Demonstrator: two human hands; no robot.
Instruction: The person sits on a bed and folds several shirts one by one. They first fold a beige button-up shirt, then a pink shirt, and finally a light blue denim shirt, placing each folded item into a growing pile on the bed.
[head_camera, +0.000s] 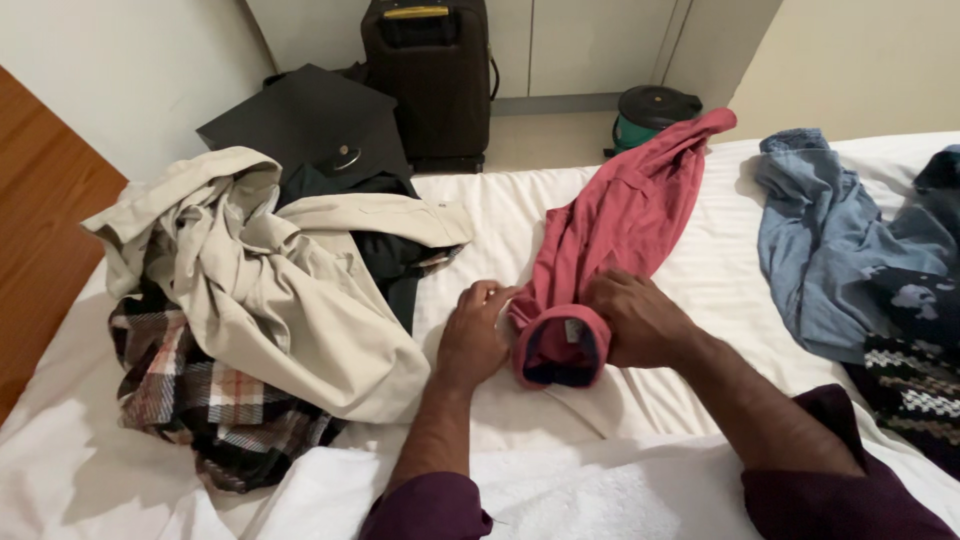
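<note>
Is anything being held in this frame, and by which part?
Yes: the red garment. Both hands grip its rolled near end on the bed, the left hand at the roll's left edge and the right hand over its right side.

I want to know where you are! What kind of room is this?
Probably a bedroom or hotel room. There is a bed with a white sheet, clothes lying on it such as a red shirt, and a dark suitcase on the floor.
</note>
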